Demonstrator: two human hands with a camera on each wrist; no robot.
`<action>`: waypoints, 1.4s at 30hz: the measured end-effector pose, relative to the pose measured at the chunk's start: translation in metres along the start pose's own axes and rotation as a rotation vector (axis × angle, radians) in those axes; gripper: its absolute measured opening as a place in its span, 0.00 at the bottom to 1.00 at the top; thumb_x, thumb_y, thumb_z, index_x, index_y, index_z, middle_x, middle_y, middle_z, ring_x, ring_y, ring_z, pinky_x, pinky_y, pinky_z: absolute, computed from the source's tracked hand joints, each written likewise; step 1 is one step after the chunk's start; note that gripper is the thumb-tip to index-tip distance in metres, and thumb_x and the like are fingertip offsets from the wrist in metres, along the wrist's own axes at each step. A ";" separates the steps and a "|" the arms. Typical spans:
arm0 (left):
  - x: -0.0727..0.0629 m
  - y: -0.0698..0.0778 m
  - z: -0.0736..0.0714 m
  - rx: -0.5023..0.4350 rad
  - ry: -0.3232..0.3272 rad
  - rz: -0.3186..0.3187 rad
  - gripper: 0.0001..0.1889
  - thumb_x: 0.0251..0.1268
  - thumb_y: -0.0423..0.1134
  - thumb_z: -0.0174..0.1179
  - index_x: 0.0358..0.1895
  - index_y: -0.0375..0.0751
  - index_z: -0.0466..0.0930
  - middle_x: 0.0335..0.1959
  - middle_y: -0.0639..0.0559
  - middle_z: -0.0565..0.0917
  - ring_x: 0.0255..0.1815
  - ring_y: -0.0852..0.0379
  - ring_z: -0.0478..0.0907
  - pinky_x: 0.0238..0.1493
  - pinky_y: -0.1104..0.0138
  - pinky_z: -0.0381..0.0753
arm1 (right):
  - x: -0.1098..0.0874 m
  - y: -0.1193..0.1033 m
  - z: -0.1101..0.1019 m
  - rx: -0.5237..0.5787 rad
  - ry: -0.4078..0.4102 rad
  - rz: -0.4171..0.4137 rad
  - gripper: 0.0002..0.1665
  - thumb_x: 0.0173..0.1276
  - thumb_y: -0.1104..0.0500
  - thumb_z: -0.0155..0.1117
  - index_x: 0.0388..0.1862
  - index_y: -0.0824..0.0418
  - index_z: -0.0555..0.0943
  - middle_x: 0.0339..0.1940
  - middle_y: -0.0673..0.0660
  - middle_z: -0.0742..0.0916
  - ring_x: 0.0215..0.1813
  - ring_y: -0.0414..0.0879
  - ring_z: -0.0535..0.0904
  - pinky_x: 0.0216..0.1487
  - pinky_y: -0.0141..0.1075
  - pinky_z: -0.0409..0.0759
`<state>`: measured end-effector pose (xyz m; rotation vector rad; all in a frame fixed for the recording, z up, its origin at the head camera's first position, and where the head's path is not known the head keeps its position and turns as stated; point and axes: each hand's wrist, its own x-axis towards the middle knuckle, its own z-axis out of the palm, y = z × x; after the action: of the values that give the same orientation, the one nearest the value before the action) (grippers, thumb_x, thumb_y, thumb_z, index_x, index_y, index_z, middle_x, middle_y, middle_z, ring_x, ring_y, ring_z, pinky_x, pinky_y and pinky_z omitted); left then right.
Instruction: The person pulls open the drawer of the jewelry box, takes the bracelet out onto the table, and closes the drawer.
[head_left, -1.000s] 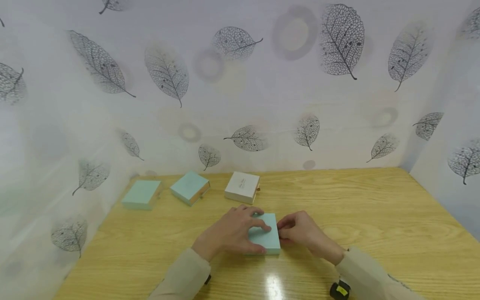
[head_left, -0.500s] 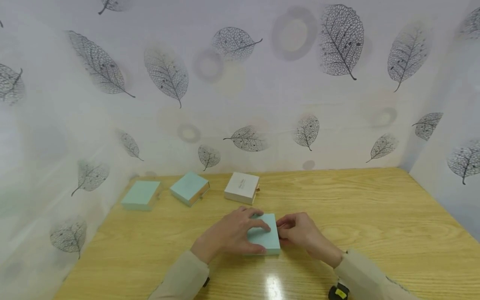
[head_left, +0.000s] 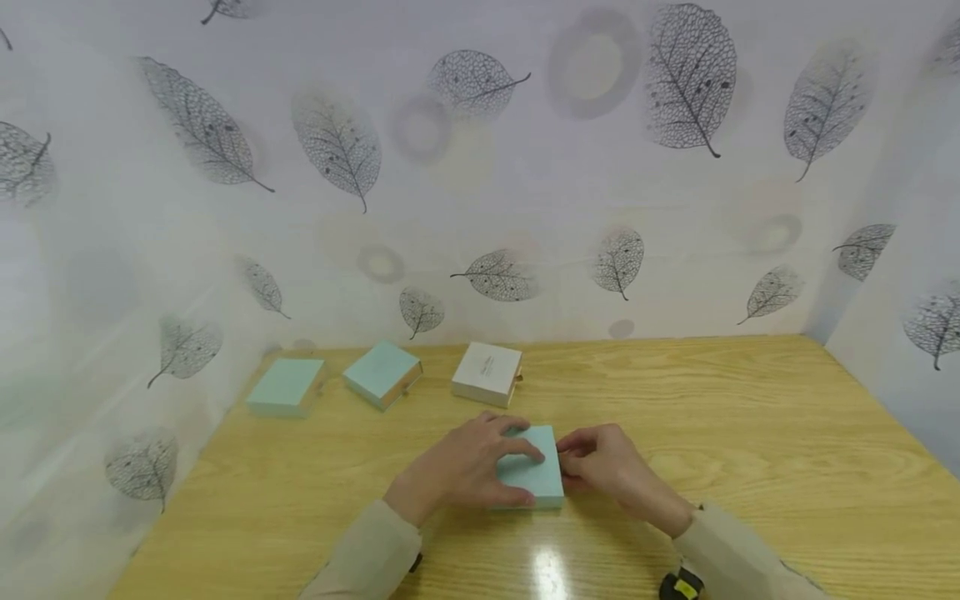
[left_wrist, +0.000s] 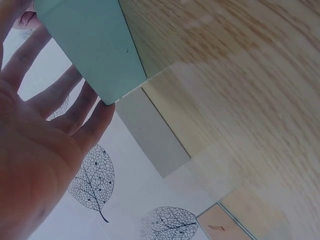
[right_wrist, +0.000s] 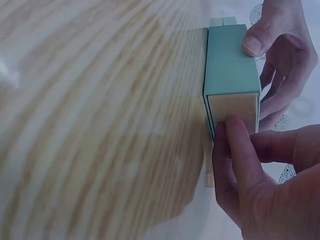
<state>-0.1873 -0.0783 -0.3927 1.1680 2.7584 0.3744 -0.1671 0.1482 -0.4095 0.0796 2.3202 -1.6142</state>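
A pale teal drawer box (head_left: 536, 483) lies flat on the wooden table in front of me. Over its left part, my left hand (head_left: 457, 462) grips it, thumb along the near side, one finger on the lid and others at the far side. At the box's right end is my right hand (head_left: 615, 471), with thumb and fingers pinched together. The right wrist view shows those fingertips against the middle of the cream drawer front (right_wrist: 235, 105), hiding whatever is between them. The drawer front sits level with the teal sleeve around it.
Behind the hands stand a white box (head_left: 487, 371) with small print and a brown pull tab, a teal box (head_left: 382, 371) turned at an angle, and a pale green box (head_left: 285, 385) at the left. A leaf-printed cloth (head_left: 540, 192) borders the table's back and sides.
Both hands keep their places on the box, and the box has not visibly moved. Only the head view has shifted slightly.
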 end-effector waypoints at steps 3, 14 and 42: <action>0.000 0.000 0.000 0.002 0.004 0.002 0.24 0.62 0.65 0.67 0.60 0.67 0.83 0.73 0.51 0.75 0.70 0.47 0.73 0.66 0.54 0.79 | 0.001 0.002 -0.002 -0.001 0.014 0.004 0.14 0.68 0.72 0.61 0.51 0.74 0.84 0.44 0.63 0.88 0.40 0.45 0.86 0.42 0.40 0.90; 0.002 0.001 0.000 -0.004 0.003 -0.006 0.24 0.61 0.64 0.68 0.59 0.68 0.84 0.73 0.52 0.75 0.71 0.47 0.74 0.68 0.55 0.78 | -0.001 0.004 -0.008 -0.012 0.010 0.008 0.14 0.69 0.71 0.60 0.51 0.73 0.84 0.45 0.63 0.89 0.40 0.45 0.86 0.42 0.40 0.90; 0.002 0.000 0.000 -0.041 -0.011 -0.040 0.24 0.60 0.65 0.68 0.59 0.69 0.84 0.74 0.53 0.74 0.71 0.47 0.73 0.68 0.53 0.78 | -0.003 0.005 -0.014 -0.027 0.039 0.025 0.13 0.70 0.71 0.59 0.51 0.73 0.84 0.46 0.63 0.88 0.40 0.45 0.86 0.42 0.39 0.90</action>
<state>-0.1887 -0.0770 -0.3933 1.1011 2.7464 0.4171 -0.1667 0.1633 -0.4087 0.1351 2.3599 -1.5822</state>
